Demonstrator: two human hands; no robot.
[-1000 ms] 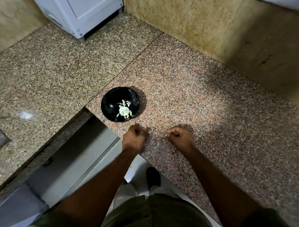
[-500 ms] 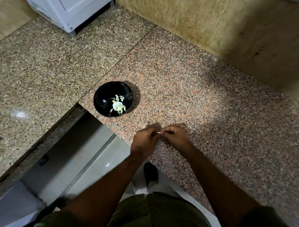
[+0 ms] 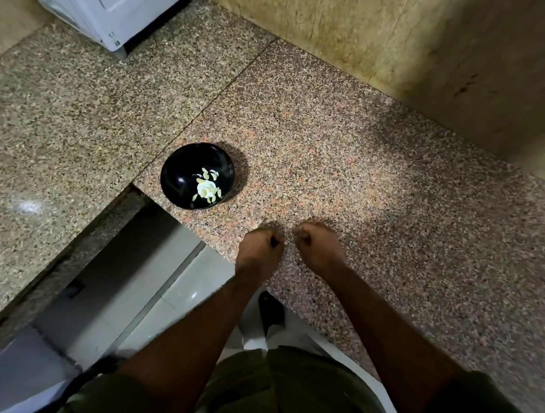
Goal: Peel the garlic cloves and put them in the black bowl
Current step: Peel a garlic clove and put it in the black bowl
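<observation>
A clove is judged as being peeled between the curled left hand (image 3: 260, 246) and right hand (image 3: 318, 244), contents being hidden; transfer to the black bowl (image 3: 176, 183) is being awaited.

A black bowl (image 3: 197, 175) sits on the speckled granite surface (image 3: 360, 166) near its front edge, with pale peeled garlic cloves (image 3: 207, 186) heaped inside. Nearer the person, the left hand (image 3: 258, 252) and right hand (image 3: 321, 246) are just beside each other above the surface, both with fingers curled; whether they hold anything cannot be told. A white appliance (image 3: 117, 6) stands at the far left corner
</observation>
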